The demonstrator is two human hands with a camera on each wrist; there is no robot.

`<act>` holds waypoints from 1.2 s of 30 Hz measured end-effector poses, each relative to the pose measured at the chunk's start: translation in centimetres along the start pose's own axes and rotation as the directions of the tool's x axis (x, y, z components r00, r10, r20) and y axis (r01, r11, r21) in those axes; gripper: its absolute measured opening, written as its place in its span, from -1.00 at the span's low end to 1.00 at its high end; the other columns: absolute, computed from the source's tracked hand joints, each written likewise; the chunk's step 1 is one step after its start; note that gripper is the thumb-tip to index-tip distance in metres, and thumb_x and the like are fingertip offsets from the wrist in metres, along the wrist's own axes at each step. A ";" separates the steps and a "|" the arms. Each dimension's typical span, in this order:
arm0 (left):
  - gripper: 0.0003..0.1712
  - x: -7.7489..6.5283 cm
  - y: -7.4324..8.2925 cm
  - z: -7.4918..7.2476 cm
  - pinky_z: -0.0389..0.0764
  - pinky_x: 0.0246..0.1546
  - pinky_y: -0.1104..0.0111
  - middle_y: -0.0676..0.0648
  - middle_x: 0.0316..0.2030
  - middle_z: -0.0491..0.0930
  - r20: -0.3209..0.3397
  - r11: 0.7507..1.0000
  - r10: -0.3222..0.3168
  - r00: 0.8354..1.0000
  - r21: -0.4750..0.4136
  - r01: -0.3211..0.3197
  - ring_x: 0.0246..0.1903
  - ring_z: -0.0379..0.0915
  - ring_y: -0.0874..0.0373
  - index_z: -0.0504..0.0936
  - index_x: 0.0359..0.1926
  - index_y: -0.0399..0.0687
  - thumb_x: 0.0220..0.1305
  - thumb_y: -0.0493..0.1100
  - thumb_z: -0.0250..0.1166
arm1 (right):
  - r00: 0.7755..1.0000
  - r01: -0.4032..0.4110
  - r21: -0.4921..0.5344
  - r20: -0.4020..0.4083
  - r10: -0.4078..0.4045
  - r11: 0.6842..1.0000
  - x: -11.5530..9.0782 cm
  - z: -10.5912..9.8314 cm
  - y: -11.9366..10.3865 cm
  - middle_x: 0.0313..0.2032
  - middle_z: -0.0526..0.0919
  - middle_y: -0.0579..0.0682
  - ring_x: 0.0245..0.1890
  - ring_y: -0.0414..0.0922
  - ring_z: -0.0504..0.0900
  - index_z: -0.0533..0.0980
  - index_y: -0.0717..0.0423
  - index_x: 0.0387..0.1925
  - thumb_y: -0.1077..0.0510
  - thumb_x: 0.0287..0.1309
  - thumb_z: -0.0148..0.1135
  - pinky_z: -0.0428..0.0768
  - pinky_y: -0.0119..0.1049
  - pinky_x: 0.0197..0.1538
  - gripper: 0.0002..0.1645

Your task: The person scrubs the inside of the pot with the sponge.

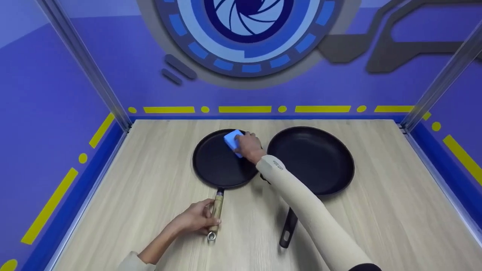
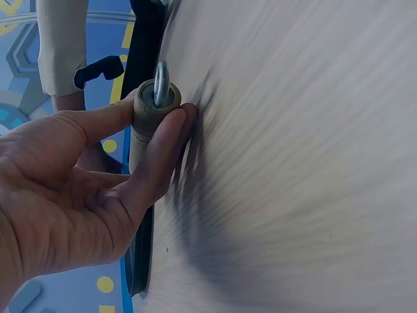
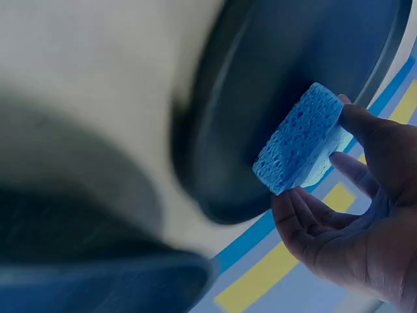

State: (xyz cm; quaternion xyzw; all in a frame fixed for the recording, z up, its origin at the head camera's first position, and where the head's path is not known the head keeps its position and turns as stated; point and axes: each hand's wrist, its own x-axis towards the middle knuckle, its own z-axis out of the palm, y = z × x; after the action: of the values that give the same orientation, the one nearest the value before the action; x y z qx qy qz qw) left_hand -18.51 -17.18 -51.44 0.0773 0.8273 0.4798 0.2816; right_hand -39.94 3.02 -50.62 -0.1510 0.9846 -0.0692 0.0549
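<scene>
A flat black pan [image 1: 214, 162] with a wooden handle [image 1: 217, 207] lies left of centre on the table. My left hand [image 1: 195, 217] grips that handle near its end, where a metal hanging ring [image 2: 161, 83] sticks out. Over the upper right part of the same pan, my right hand [image 1: 249, 145] pinches a blue sponge [image 1: 232, 140] between thumb and fingers. In the right wrist view the porous sponge [image 3: 300, 140] is tilted against the pan's dark surface [image 3: 280, 59]. The right hand hides part of the pan's right rim.
A larger, deeper black frying pan [image 1: 312, 158] stands to the right, its black handle [image 1: 289, 229] pointing toward me. The right forearm passes over part of it. Blue patterned walls [image 1: 241, 98] enclose the wooden table [image 1: 150, 162] at the back and both sides.
</scene>
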 end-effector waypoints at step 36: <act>-0.19 0.1 0.1 -0.3 0.79 -0.46 0.31 -0.07 -0.36 0.60 0.004 1.000 0.018 1.000 -0.005 -0.018 -0.51 0.58 0.25 0.27 0.42 -0.39 0.26 -0.25 0.45 | 0.988 0.033 -0.181 -0.142 -0.059 0.983 1.4 2.1 -2.7 0.09 0.61 0.23 0.16 0.17 0.55 0.51 0.03 0.19 0.02 0.39 0.25 0.60 0.02 0.24 -0.59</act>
State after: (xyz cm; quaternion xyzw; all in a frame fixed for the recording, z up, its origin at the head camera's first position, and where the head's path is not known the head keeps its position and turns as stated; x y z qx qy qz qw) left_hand -18.75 -17.33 -51.24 0.0851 0.8249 0.4841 0.2792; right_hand -40.23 -0.18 -52.38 -0.1724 0.9845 0.0068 -0.0328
